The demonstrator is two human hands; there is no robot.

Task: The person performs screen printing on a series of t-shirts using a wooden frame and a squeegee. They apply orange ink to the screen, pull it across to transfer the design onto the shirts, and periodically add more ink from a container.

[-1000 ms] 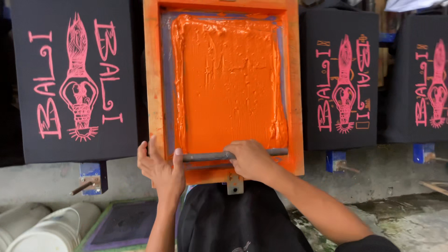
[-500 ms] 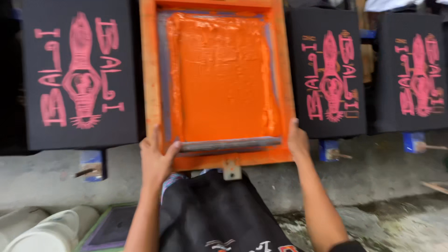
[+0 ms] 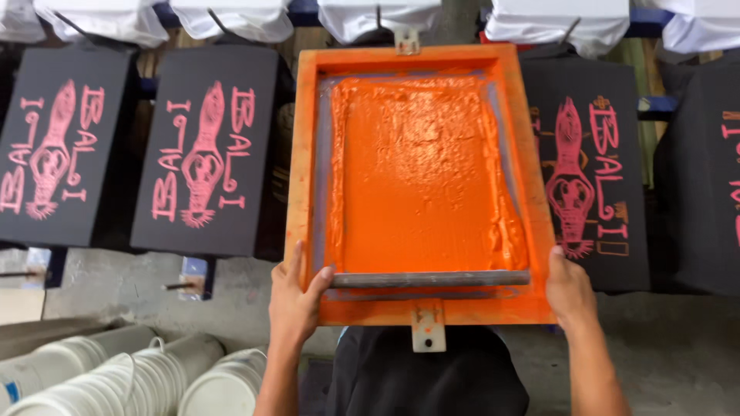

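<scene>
An orange wooden printing screen frame (image 3: 301, 154) coated with thick orange ink (image 3: 424, 169) is raised in front of me. My left hand (image 3: 297, 300) grips its lower left corner, and my right hand (image 3: 569, 289) grips its lower right corner. A grey squeegee bar (image 3: 428, 279) lies across the bottom of the screen, inside the frame. Below the frame a black garment (image 3: 424, 377) lies on its board.
Black shirts with pink printed designs sit on boards at left (image 3: 204, 146), far left (image 3: 54, 146) and right (image 3: 590, 169). White folded cloth (image 3: 231, 15) hangs along the top. Stacked white buckets (image 3: 139, 377) lie at the bottom left on the concrete floor (image 3: 116, 285).
My hands left the squeegee and moved to the frame's lower corners. The screen has been lifted and now hangs over a black garment, with the view shifted right.
</scene>
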